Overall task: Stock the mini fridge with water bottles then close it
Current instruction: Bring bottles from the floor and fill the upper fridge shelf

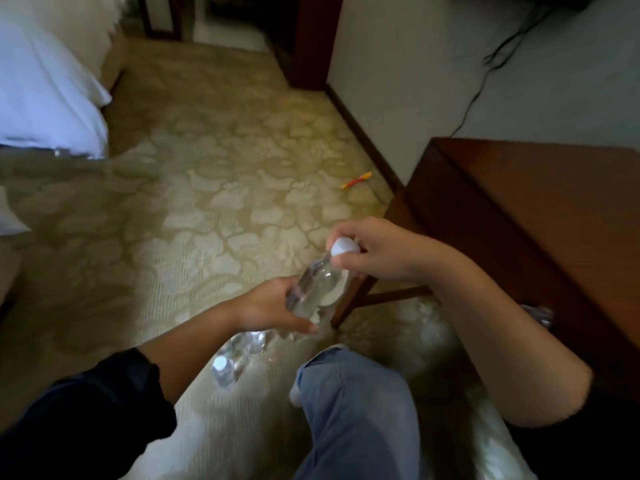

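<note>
Both arms reach forward, left hand [273, 306] in a cupped grip, right hand [374, 251] pinching fingertips together.

Nothing here can be read. The water bottle [317, 289] shows a thin band that is perhaps a label, but it is too blurred to make out any lettering.

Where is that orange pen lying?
The orange pen lies on the patterned carpet, upper right of centre, near the baseboard beside the wooden table.
</note>
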The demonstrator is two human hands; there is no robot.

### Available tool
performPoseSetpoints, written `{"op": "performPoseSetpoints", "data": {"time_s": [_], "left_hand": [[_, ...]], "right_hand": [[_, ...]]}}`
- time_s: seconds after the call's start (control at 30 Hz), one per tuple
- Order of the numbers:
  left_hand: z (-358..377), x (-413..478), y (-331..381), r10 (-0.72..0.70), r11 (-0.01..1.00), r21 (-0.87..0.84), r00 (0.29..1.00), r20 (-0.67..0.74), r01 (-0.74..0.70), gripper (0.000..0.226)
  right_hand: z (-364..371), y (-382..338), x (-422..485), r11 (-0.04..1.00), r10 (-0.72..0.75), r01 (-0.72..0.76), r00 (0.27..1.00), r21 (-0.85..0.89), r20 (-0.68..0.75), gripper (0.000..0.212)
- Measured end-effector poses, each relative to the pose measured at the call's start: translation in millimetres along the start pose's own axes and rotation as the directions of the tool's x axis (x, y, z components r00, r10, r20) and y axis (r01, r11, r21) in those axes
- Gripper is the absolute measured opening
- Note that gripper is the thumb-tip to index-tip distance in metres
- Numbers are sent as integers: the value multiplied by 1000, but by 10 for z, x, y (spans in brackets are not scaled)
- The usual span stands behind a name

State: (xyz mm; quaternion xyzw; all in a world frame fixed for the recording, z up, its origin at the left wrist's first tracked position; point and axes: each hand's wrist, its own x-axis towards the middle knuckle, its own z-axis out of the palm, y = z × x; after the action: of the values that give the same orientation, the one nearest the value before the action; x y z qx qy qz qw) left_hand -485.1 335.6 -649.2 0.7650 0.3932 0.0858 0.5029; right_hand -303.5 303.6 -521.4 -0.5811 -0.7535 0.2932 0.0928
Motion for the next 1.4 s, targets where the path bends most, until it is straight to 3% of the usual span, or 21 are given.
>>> {"op": "performPoseSetpoints", "data": {"time_s": [0.23,0.3,0.47,0.57,0.7,0.8,0.93,1.1,1.23,1.4], "left_hand": [[153,-264,985,179,976,-89,965,-192,-199,43],[205,-315,1267,226,962,-101,950,-216,-252,33],[408,-427,2074,363,917,-82,903,-230,-390,33],[579,-408,2534,418,891,-73,871,-259,-449,46],[922,-422,3153,523,836,-52,822,-226,-546,53],[1254,-468,3582,599,788,-49,782,-172,-614,39],[1750,-456,4116,658,747,-46,748,-88,-663,34],[2425,-433,4775,717,692,-99,697,-12,-715,37],[2916,-517,5245,750,654,-189,661,30,-733,32],[3491,-693,5885,796,604,-177,597,96,-777,46]], "right_hand": [[-571,-277,-959,998,-19,37,952,52,-306,10],[-675,-279,-1222,993,5,44,913,112,-407,21],[-870,-296,-1974,986,56,48,814,162,-578,55],[-952,-261,-2406,970,152,17,740,244,-656,79],[-1062,-237,-2992,945,226,39,637,323,-737,67],[-1193,-192,-3424,953,267,-25,534,301,-802,54],[-1357,-90,-3991,953,302,-116,372,279,-878,54],[-1465,21,-4763,932,328,-215,156,292,-932,51],[-1560,55,-5321,903,368,-256,50,344,-928,52],[-1713,65,-5941,846,358,-362,-161,392,-920,63]]}}
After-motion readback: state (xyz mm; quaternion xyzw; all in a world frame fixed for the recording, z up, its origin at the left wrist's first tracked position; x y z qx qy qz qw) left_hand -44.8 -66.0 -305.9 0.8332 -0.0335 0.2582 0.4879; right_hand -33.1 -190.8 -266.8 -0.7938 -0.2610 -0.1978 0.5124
